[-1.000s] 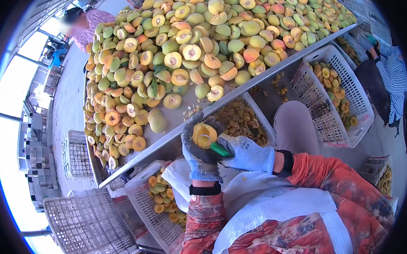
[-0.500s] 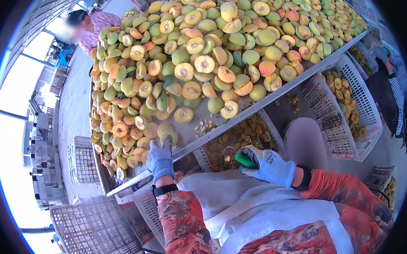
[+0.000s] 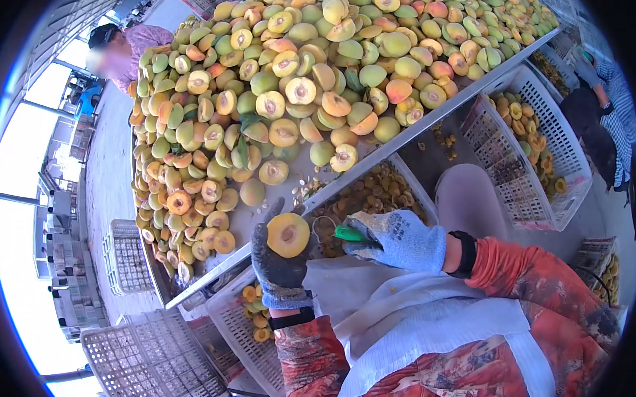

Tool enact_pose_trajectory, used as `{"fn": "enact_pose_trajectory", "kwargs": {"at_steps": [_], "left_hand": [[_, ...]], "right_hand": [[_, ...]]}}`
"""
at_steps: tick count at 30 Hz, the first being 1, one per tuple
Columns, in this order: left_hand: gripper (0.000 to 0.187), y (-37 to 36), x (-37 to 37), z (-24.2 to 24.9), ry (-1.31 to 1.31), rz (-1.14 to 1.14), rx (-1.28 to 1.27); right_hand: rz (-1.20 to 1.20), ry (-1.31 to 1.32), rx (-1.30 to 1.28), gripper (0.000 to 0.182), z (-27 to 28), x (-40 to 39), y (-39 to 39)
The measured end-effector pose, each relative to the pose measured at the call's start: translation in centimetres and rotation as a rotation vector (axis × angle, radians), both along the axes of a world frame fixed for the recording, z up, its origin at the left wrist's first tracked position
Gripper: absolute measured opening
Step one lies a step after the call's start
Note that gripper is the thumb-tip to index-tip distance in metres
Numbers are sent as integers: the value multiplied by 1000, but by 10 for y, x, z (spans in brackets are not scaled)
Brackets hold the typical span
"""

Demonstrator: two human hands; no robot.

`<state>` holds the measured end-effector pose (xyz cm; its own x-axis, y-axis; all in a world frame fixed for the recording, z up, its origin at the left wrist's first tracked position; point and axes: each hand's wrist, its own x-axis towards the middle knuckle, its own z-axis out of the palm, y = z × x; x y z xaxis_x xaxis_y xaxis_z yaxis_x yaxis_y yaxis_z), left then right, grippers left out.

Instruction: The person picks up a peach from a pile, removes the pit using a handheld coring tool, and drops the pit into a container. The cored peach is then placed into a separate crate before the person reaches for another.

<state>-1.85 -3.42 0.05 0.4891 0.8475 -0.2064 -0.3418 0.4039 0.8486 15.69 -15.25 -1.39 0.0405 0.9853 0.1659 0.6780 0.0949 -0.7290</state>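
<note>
My left hand, in a blue glove with a dark palm, holds a halved fruit with its cut face and pit turned up. Close by on the right, my right hand, in a blue and white glove, is closed round a green handle. A thin metal ring shows at the handle's left end. Beyond both hands, a heap of halved fruits covers much of a metal table.
Below the table edge stands a crate of fruit pieces. White crates with fruit stand at the right and lower left. An empty crate leans nearby. A person stands at far left, another at far right.
My left hand has come back from the heap and turned palm up, now with a fruit half in it. My right hand has moved left with the green handle, closer to my left hand.
</note>
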Motion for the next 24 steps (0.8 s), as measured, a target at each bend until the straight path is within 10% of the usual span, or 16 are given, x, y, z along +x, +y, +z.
{"fn": "enact_pose_trajectory", "kwargs": {"at_steps": [17,20,24], "left_hand": [[38,-94,51,43,28,66,29],[35,-105,54,38,58,210,148],[29,-89,54,-10,-32,332,-22]], "right_hand": [[19,265,108,34,9,-15,-51],[203,1208,-627,37,44,-10,-55],[102,777,-715,31,17,7,-36]]}}
